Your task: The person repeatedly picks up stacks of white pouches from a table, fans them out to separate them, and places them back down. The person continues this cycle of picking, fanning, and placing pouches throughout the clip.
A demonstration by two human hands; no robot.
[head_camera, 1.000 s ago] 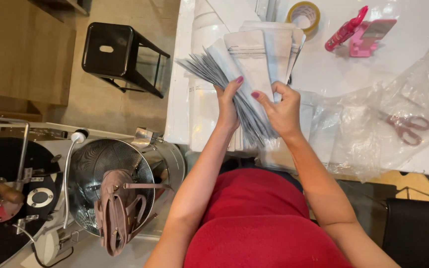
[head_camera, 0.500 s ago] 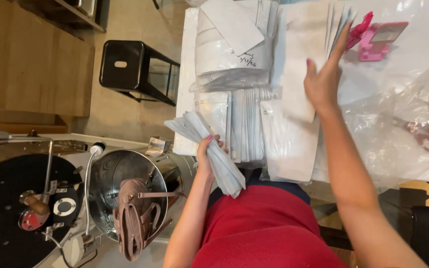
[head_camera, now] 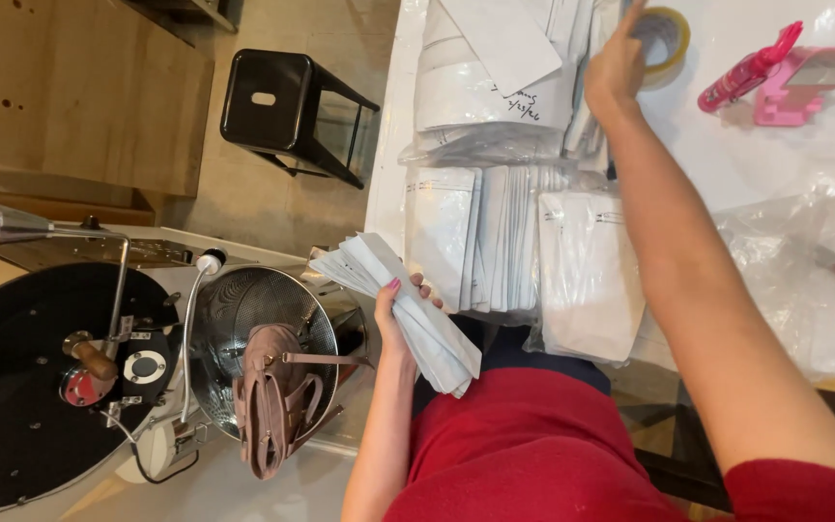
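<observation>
Left grip [head_camera: 400, 307] closed around a fanned stack of white pouches [head_camera: 396, 304], held off the desk [head_camera: 775, 155] edge. Right grip [head_camera: 619, 60] stretched far ahead onto piled white pouches [head_camera: 495, 72], just beside a tape roll [head_camera: 667, 34]; cannot tell whether spread or closed.

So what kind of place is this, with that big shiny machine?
Probably a small coffee roastery's packing corner. A round black-and-steel roasting machine has a perforated metal cooling drum, and flat white pouches are piled on the white table; the left hand holds more.

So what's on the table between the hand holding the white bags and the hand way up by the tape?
In the head view, rows of flat white pouches lie between the left hand and the right hand.
</observation>
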